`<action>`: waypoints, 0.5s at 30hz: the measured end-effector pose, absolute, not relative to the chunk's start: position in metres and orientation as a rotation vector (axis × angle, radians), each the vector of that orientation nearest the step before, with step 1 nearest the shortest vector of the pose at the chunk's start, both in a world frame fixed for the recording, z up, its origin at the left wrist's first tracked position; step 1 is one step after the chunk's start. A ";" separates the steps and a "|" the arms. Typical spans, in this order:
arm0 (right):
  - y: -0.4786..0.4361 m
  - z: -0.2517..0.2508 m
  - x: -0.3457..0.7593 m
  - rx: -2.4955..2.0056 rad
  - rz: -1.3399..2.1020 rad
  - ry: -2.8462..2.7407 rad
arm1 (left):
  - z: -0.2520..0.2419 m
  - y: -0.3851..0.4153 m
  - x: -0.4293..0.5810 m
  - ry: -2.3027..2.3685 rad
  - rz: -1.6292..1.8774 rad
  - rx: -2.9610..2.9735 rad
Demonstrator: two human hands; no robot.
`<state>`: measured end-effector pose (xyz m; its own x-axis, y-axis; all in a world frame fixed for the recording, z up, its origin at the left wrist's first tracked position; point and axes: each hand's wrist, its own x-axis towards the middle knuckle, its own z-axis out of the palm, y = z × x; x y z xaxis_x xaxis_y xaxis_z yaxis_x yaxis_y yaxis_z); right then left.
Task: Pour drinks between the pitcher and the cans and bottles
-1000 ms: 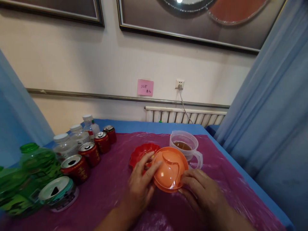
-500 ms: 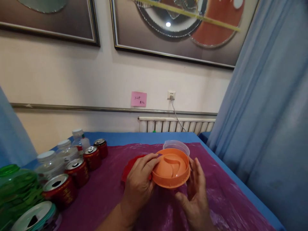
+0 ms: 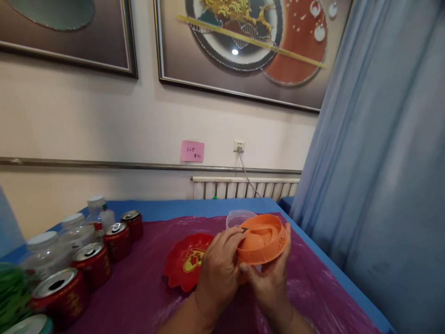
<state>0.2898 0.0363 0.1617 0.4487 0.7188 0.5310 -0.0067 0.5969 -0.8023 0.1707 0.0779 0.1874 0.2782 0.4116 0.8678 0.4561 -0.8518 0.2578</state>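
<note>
Both my hands hold a round orange plastic lid (image 3: 264, 240) lifted above the table, its ridged face turned towards me. My left hand (image 3: 220, 269) grips its left edge with thumb and fingers closed on the rim. My right hand (image 3: 269, 280) cups it from below and the right, fingertips on its far rim. Behind the lid, a clear plastic cup (image 3: 238, 217) is mostly hidden. A red scalloped dish (image 3: 186, 264) with a yellow pattern lies on the purple plastic sheet (image 3: 146, 283) just left of my hands.
Several opened red cans (image 3: 91, 264) and clear white-capped bottles (image 3: 45, 250) stand along the table's left side. A green bottle (image 3: 12, 292) is at the far left. Blue curtain (image 3: 382, 162) hangs at the right; the radiator (image 3: 243, 187) and wall lie behind.
The lid has been lifted off the table and tilted up, moving right. My right hand has come under it. The view has tilted up, and the red dish is now uncovered.
</note>
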 end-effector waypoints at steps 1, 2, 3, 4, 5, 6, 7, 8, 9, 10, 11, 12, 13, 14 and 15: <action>0.037 0.162 0.290 -0.821 0.522 -1.021 | 0.188 0.078 0.172 -0.840 -1.664 -2.490; 0.037 0.162 0.291 -0.815 0.524 -1.025 | 0.189 0.078 0.173 -0.842 -1.663 -2.506; 0.038 0.162 0.291 -0.815 0.520 -1.031 | 0.190 0.078 0.175 -0.840 -1.659 -2.525; 0.039 0.164 0.292 -0.827 0.504 -1.039 | 0.193 0.079 0.177 -0.835 -1.652 -2.547; 0.040 0.165 0.294 -0.849 0.477 -1.047 | 0.196 0.080 0.179 -0.830 -1.641 -2.570; 0.042 0.168 0.298 -0.879 0.442 -1.055 | 0.199 0.080 0.181 -0.828 -1.625 -2.589; 0.044 0.170 0.303 -0.912 0.406 -1.062 | 0.202 0.079 0.183 -0.838 -1.610 -2.596; 0.046 0.173 0.309 -0.947 0.372 -1.071 | 0.203 0.078 0.183 -0.861 -1.590 -2.594; 0.048 0.177 0.317 -0.982 0.347 -1.084 | 0.204 0.075 0.181 -0.890 -1.566 -2.585; 0.052 0.181 0.326 -1.013 0.335 -1.099 | 0.202 0.071 0.177 -0.926 -1.538 -2.574; 0.055 0.185 0.335 -1.036 0.342 -1.116 | 0.198 0.066 0.171 -0.957 -1.508 -2.566; 0.059 0.190 0.345 -1.048 0.370 -1.136 | 0.192 0.061 0.162 -0.975 -1.480 -2.561; 0.064 0.195 0.354 -1.045 0.416 -1.153 | 0.183 0.055 0.152 -0.987 -1.452 -2.567; 0.070 0.201 0.362 -1.037 0.473 -1.169 | 0.172 0.049 0.141 -0.993 -1.438 -2.561; 0.075 0.207 0.369 -1.031 0.532 -1.180 | 0.160 0.043 0.129 -1.001 -1.441 -2.550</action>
